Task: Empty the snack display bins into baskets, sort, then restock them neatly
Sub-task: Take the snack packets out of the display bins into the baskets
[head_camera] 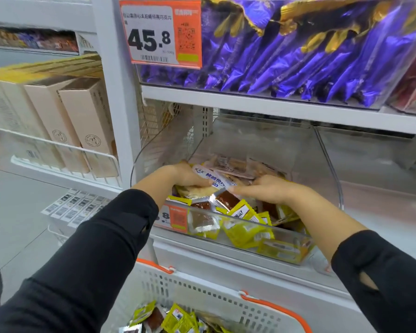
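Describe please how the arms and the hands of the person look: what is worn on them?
Both arms wear long, close-fitting black sleeves that end at the wrists. Each cuff has a small thumb-hole slit, unused. The left hand and the right hand are bare: no gloves, rings or watch are visible.

White metal shelving (250, 102) over pale grey floor tiles (17, 212) (cream cartons (87, 121) at left), evenly lit.
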The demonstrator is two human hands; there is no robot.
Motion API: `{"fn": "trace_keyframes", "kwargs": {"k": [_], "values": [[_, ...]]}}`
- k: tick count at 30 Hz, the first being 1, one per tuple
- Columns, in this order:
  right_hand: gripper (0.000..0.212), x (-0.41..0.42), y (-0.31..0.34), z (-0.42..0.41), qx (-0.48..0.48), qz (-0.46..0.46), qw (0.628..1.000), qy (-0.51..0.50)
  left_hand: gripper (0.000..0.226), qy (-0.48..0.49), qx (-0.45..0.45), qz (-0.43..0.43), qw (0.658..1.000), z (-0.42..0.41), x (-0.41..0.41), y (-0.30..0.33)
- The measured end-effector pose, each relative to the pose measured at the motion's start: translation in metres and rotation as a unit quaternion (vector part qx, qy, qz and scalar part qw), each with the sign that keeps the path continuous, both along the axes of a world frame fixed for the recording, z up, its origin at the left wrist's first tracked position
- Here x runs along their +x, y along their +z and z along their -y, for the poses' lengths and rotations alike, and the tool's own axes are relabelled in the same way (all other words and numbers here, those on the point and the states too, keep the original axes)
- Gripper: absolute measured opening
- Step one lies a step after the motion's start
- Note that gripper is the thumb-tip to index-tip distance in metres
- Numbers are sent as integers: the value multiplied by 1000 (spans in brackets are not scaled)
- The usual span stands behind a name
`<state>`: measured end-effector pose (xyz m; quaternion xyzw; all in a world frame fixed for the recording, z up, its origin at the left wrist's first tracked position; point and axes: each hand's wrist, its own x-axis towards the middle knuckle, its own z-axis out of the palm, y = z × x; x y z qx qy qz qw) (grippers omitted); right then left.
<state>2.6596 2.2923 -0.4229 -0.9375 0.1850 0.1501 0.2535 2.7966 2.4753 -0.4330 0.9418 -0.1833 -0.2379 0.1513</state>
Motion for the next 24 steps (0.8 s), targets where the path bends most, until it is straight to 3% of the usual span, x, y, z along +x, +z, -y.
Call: {"fn": "trace_keyframes", "kwargs": {"k": [2,5,10,15,19,23,24], "values": [[70,6,-4,-1,17,33,999,-16,70,-1,9,-5,1000,-1,4,-2],[49,12,-10,-8,40,52,997,-35,60,-6,14,-20,1000,-1,4,-5],[41,12,-10,-10,59,37,997,-45,77,-7,-22,-18,1000,3,5,-14],[46,9,-7,-10,105,1,993,-56,78,25,-30,9,999,3,1,-6],[43,7,0,-10,99,-10,994,-40,48,39,-68,-69,995,-3,3,-1],[42,8,1,-9,132,-42,989,-58,49,25,-80,-86,993,-4,6,-6],[39,6,2,-10,145,-42,987,-62,41,27,-101,-104,989,-4,4,-6]]}}
